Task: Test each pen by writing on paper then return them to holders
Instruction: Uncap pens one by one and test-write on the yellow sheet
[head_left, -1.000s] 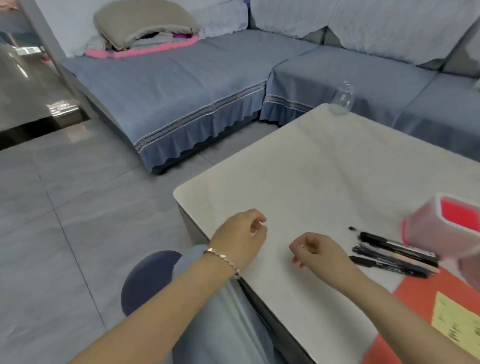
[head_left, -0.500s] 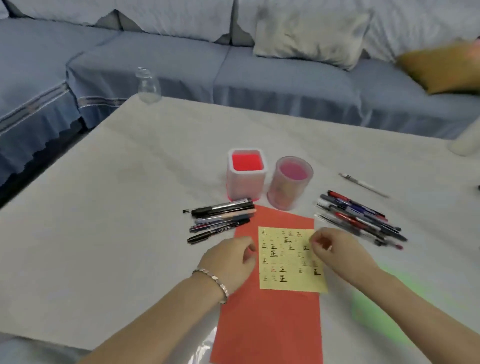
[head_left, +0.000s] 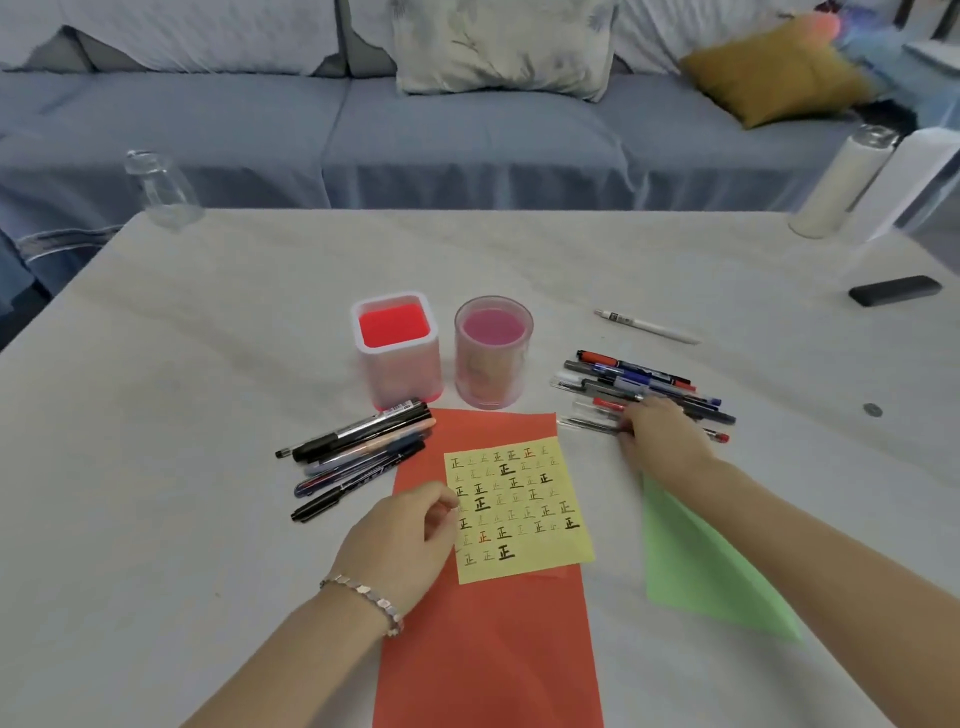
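Note:
A yellow paper (head_left: 519, 509) covered with test marks lies on a red sheet (head_left: 488, 649). Behind them stand two empty holders, a square red one (head_left: 397, 374) and a round pink one (head_left: 491, 379). Several dark pens (head_left: 358, 447) lie left of the sheet and several more pens (head_left: 644, 379) on the right. My left hand (head_left: 405, 540) rests loosely curled at the yellow paper's left edge. My right hand (head_left: 660, 436) lies on the near side of the right pile, fingertips on a clear pen. Any grip is hidden.
A lone white pen (head_left: 647, 326) lies behind the right pile. A green sheet (head_left: 701, 566) sits under my right forearm. A glass bottle (head_left: 161, 187) stands at the table's far left, a white bottle (head_left: 836, 187) and a black bar (head_left: 893, 290) at the far right. A sofa runs behind.
The view swung from the table's left corner to the holders and papers. My right hand moved from the yellow paper's right edge onto the right pen pile. My left hand stayed by the paper.

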